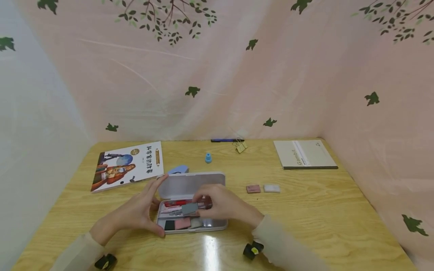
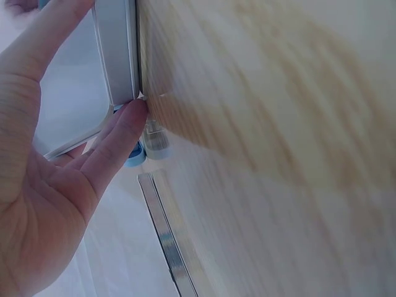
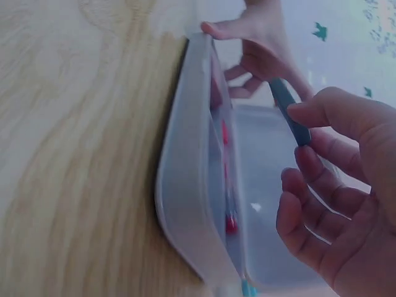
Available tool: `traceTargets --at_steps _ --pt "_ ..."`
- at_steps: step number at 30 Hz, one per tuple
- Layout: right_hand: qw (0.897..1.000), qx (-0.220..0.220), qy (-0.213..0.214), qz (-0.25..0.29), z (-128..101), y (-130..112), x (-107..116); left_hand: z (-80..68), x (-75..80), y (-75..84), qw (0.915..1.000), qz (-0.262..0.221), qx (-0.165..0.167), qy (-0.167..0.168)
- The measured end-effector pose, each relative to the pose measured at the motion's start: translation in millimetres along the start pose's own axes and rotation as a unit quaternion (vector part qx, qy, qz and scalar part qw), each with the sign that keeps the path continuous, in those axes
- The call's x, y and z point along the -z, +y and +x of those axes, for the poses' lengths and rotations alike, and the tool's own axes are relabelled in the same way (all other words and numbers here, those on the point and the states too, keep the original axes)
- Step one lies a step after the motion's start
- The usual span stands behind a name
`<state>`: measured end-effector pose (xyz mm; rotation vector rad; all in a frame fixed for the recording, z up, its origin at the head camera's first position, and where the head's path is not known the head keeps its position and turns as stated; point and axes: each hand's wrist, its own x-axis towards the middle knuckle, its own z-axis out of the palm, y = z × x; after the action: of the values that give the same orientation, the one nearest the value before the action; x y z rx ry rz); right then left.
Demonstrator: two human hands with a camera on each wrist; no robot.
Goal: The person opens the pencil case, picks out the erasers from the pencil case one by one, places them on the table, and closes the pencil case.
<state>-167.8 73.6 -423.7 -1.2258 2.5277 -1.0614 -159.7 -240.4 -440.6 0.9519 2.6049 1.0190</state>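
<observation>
Here the pencil case lies open near the front middle of the worktop, its lid tilted up behind the tray. The left hand braces the case's left side with straight, spread fingers, thumb at the front corner and fingertips at the lid edge; it holds nothing. The right hand hovers over the tray, its grip narrow, pinching a flat grey eraser between thumb and fingers.

The eraser looks light, small and slightly soft, with a matt surface that should not slip; its long edges seem the best place to hold it. The case appears to be thin, smooth plastic, light enough to slide on the glossy wood, so steadying it at the side makes sense.

Inside the tray lie a red pen, a pink eraser and other small items. Beyond the case sit a picture book, a blue cap, two loose erasers and a grey notebook.
</observation>
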Motion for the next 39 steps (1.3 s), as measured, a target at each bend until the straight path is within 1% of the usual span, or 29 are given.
traceTargets --at_steps 4,6,8,11,15,20,24,29,32,36,39 --pt "0.997 -0.02 0.0 0.072 -23.7 8.0 22.2 -0.4 0.9 1.1 1.0 0.003 0.0 0.0" --pt "0.996 -0.033 0.011 0.084 -38.0 14.9 33.3 -0.7 1.0 1.1 1.0 0.007 0.0 0.0" --pt "0.995 -0.043 0.027 0.081 -53.1 23.7 44.8 -0.9 1.2 0.9 1.0 0.006 -0.002 0.0" --pt "0.995 -0.067 0.051 0.058 -78.4 38.4 63.6 -0.9 0.3 -0.2 1.0 0.008 -0.004 0.0" --pt "0.992 -0.098 0.071 0.047 -117.1 62.9 86.8 -0.5 -0.8 -1.6 0.9999 0.01 -0.006 0.003" --pt "0.987 -0.119 0.106 0.037 -166.2 98.5 108.3 -0.8 -0.8 -1.0 0.9999 0.014 -0.001 0.001" --pt "0.979 -0.153 0.128 0.033 -193.9 124.1 120.7 -0.9 -0.4 -0.3 0.9999 0.011 0.0 -0.001" --pt "0.971 -0.201 0.118 0.041 -210.6 144.6 128.9 -2.2 -0.2 0.8 1.0 0.008 0.003 -0.002" --pt "0.964 -0.234 0.116 0.055 -216.8 151.5 130.4 -1.3 -0.8 1.3 1.0 0.009 0.001 -0.003" --pt "0.959 -0.254 0.112 0.062 -221.3 156.0 130.7 -0.4 -1.7 0.3 1.0 0.007 -0.004 -0.001" --pt "0.961 -0.251 0.103 0.046 -219.9 157.9 130.7 -1.5 -1.5 -1.2 0.9999 0.011 -0.003 0.001"
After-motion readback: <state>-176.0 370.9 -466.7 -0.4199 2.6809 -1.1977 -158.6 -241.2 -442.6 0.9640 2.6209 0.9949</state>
